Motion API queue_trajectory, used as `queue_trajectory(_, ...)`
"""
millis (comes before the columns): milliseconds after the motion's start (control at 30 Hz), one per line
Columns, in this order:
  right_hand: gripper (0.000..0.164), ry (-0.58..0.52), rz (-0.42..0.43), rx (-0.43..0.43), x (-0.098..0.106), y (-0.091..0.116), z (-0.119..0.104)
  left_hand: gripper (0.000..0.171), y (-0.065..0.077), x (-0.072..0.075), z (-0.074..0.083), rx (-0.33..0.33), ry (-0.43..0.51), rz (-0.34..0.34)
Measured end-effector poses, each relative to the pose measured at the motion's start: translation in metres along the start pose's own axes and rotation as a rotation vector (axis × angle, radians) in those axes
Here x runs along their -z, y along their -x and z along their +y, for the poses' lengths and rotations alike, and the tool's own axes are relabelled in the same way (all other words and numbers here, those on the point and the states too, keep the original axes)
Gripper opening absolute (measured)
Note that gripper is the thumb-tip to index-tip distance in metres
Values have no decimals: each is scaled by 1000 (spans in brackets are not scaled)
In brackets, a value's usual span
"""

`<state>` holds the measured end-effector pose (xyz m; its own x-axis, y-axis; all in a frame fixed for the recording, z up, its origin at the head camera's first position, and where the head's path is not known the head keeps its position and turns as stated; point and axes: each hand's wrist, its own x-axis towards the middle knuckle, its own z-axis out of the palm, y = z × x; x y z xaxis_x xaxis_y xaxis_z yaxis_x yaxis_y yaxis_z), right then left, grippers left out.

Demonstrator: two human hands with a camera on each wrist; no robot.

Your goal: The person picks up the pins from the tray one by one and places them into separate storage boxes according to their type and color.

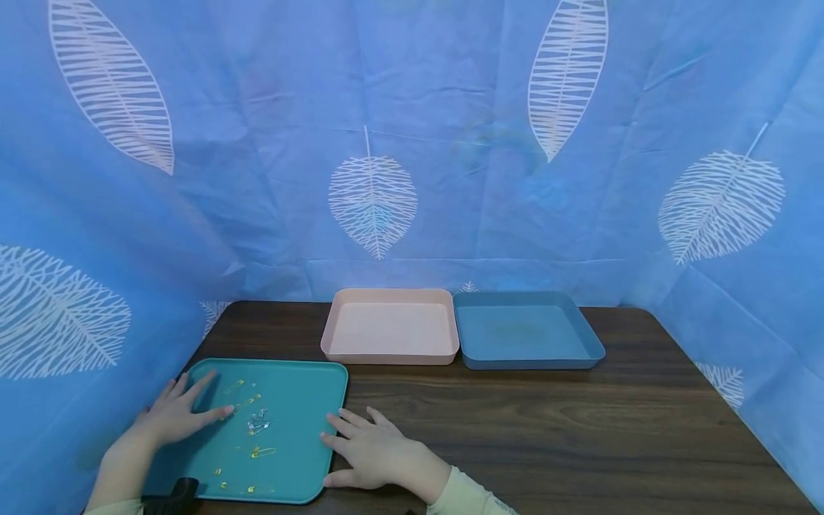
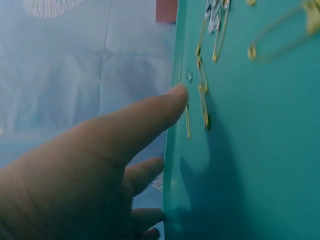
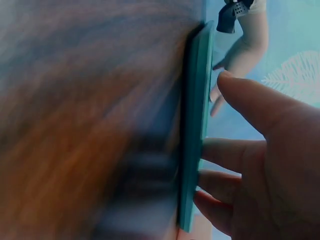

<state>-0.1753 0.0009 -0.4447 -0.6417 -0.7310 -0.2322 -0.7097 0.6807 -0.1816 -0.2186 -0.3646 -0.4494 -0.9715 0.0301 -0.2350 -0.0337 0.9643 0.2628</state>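
Shallow teal tray (image 1: 302,400), rounded corners, at desk's (image 1: 515,443) left edge; bears scattered gold safety pins (image 1: 262,452), silver safety pins (image 1: 258,425) clumped near middle. Left hand (image 1: 171,420), right hand (image 1: 376,454): fingers extended.

Safety pins (image 1: 258,423) of shiny metal; teal tray (image 1: 302,429) smooth plastic; pink tray (image 1: 390,329) and blue tray (image 1: 528,332) matt plastic; desk (image 1: 515,422) wood-grained; backdrop (image 1: 450,214) creased cloth

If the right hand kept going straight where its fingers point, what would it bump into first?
Probably the teal tray, at its right edge. The right hand is at that edge; whether they touch is hard to tell.
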Motion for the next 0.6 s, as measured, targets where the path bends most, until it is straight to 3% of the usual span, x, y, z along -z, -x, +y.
queue_trajectory(133, 66, 0, 6, 3, 2, 13, 4, 102, 8, -5, 5, -6, 54, -49)
queue_trajectory(333, 69, 15, 24, -4, 0, 33, 16, 103, 16, -13, 21, -48, 100, -69)
queue_trajectory(600, 81, -56, 63, -36, -4, 60, 31, 102, 32, -20, 44, -124, 161, -99)
